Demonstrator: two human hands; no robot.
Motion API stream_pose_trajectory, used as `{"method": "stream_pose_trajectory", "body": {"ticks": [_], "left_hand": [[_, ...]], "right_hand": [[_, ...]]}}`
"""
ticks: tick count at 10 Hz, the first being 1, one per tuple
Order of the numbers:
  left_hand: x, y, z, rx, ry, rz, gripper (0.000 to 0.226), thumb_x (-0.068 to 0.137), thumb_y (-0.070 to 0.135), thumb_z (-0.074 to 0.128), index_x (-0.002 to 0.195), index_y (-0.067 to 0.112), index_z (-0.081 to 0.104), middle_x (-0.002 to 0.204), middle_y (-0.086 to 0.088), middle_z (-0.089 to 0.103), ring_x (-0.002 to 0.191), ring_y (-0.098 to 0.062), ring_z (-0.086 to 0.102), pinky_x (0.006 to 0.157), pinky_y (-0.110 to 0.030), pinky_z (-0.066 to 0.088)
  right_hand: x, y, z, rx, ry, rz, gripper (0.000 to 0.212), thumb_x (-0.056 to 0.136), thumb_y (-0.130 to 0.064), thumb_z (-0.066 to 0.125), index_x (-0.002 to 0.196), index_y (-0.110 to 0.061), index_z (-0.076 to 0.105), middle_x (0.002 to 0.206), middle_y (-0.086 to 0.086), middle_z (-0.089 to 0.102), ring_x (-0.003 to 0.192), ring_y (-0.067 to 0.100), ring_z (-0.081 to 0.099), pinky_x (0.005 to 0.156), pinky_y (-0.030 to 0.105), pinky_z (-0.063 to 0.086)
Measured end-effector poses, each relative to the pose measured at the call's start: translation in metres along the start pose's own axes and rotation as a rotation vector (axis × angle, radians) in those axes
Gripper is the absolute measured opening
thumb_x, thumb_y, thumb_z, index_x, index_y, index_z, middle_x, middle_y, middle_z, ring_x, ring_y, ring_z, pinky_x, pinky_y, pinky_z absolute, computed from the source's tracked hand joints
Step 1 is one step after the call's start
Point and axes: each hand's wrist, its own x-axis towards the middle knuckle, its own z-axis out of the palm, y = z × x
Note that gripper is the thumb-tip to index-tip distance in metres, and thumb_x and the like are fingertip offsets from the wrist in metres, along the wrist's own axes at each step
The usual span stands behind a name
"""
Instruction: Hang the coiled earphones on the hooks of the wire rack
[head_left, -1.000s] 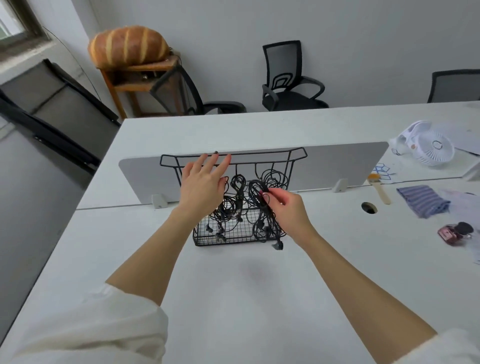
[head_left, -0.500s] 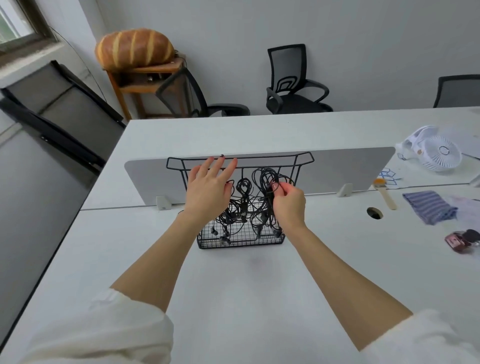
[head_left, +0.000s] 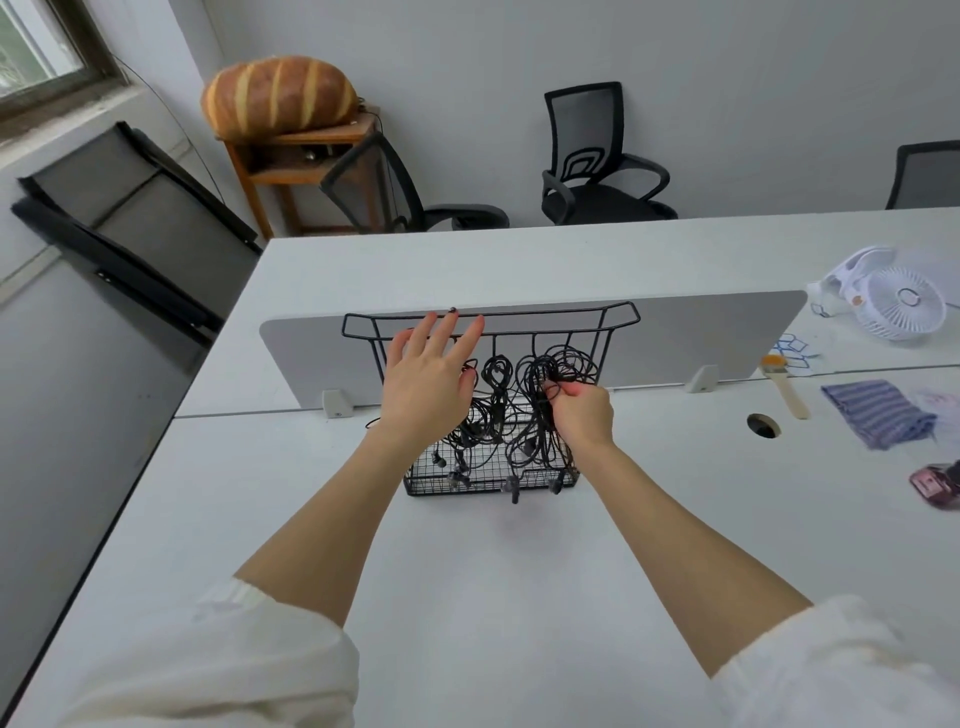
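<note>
A black wire rack stands on the white desk against a grey divider panel. Several coiled black earphones hang from its hooks, their cables drooping over the mesh base. My left hand rests flat against the rack's left side with fingers spread, the fingertips at the top rail. My right hand pinches one earphone coil at the right side of the rack, just under a hook. Earbuds dangle over the rack's front edge.
A grey divider panel runs across the desk behind the rack. To the right lie a white fan, a wooden brush, a striped blue cloth, a cable hole and a dark red small object. Office chairs stand beyond the desk.
My right hand has lifted the earphone coil from low at the rack's front up towards the hooks on the right. My left hand stayed on the rack.
</note>
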Motion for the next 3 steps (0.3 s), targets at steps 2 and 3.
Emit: {"method": "stream_pose_trajectory", "body": {"ticks": [2,3], "left_hand": [[-0.002,0.0,0.003,0.003,-0.039,-0.004,0.058,0.093,0.037,0.035,0.144,0.029,0.008,0.157,-0.008,0.013,0.145,-0.027,0.001,0.118,-0.044,0.002],[-0.002,0.002,0.003,0.022,-0.042,-0.014,0.062,0.092,0.042,0.035,0.144,0.03,0.004,0.158,-0.007,0.009,0.145,-0.028,0.0,0.118,-0.045,0.002]], "right_hand": [[-0.012,0.011,-0.01,-0.071,-0.119,-0.041,0.026,0.088,-0.02,0.052,0.102,-0.004,0.066,0.088,0.014,0.07,0.079,0.031,0.065,0.072,0.038,0.048],[-0.025,-0.006,-0.035,-0.227,-0.228,-0.067,0.029,0.088,-0.025,0.052,0.091,0.0,0.066,0.095,0.02,0.071,0.077,0.027,0.069,0.081,0.043,0.053]]}}
